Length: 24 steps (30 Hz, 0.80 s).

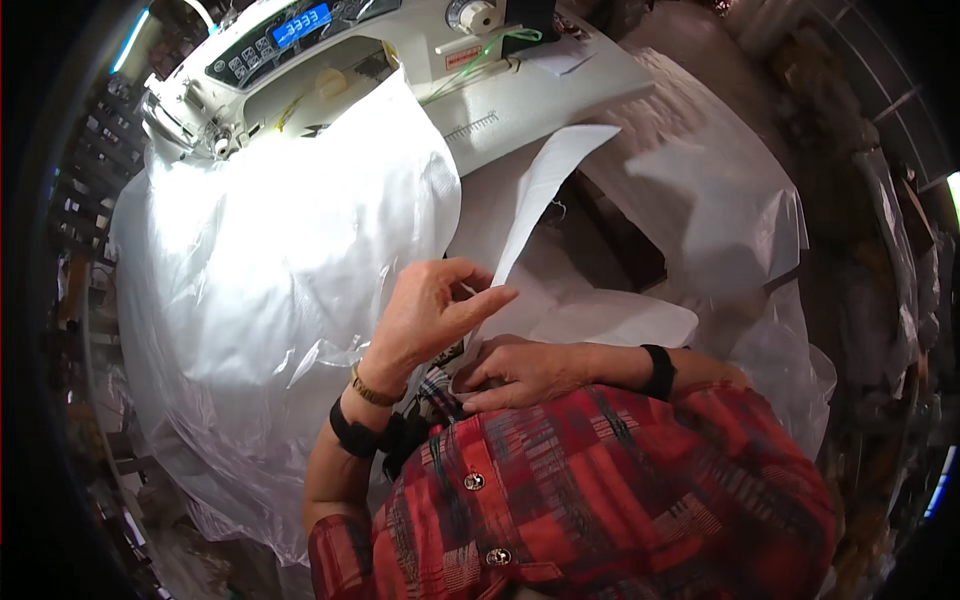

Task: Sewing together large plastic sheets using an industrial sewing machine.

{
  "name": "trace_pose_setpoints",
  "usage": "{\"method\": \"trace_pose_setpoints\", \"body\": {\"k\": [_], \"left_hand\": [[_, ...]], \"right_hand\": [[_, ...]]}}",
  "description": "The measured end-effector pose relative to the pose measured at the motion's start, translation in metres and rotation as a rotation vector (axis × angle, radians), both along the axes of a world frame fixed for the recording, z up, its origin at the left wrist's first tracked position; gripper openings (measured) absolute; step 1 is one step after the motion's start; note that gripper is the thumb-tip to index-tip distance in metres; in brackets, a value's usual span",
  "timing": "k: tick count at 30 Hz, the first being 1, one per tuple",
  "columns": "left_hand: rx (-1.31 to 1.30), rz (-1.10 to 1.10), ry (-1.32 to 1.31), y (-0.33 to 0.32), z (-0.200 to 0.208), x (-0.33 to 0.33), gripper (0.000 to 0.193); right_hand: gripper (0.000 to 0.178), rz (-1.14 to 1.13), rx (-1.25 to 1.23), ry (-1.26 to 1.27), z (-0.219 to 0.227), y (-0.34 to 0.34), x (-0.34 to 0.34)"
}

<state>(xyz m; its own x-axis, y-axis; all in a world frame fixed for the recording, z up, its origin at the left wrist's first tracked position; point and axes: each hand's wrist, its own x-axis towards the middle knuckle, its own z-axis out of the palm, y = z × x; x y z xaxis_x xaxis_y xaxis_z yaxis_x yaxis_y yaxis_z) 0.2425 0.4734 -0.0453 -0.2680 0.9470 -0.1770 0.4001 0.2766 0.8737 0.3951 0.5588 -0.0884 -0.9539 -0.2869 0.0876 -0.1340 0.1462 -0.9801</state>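
Note:
In front of my body, my left hand (pixel 430 312) is closed, thumb and forefinger pinched together at the lower end of a narrow white fabric strip (pixel 545 180). The strip rises from there and bends over to the right at its top. Close to my waist, my right hand (pixel 525 370) has its fingers curled in against white cloth (pixel 600 318); its fingertips are partly hidden. A large sheet of thin white fabric (pixel 300 260) hangs to the left of my left hand, with its upper part lying on the sewing machine bed.
A white sewing machine (pixel 415 50) with a lit blue display stands at the far side, its needle end at the left. A green loop of cord (pixel 500 45) lies by its handwheel. More white fabric (pixel 710 190) is heaped on the right, beside a dark gap (pixel 620 235).

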Motion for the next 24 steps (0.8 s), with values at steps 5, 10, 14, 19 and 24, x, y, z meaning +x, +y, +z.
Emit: {"method": "trace_pose_setpoints", "body": {"k": [5, 10, 14, 19, 24], "left_hand": [[0.292, -0.105, 0.610, 0.008, -0.007, 0.023, 0.024], [0.289, -0.213, 0.737, 0.036, -0.046, 0.045, 0.013], [0.279, -0.464, 0.680, 0.059, -0.081, 0.044, 0.011], [-0.021, -0.614, 0.591, 0.068, -0.101, 0.040, 0.017], [-0.037, -0.495, 0.515, 0.070, -0.094, 0.053, 0.015]], "right_hand": [[0.030, -0.034, -0.336, -0.155, -0.014, -0.027, 0.005], [0.029, -0.029, -0.347, -0.196, -0.024, -0.028, 0.009], [0.027, 0.064, -0.347, -0.148, -0.027, -0.007, 0.014], [0.029, 0.004, -0.357, -0.142, -0.029, 0.023, 0.032], [0.034, -0.028, -0.434, -0.179, -0.031, 0.034, 0.050]]}}
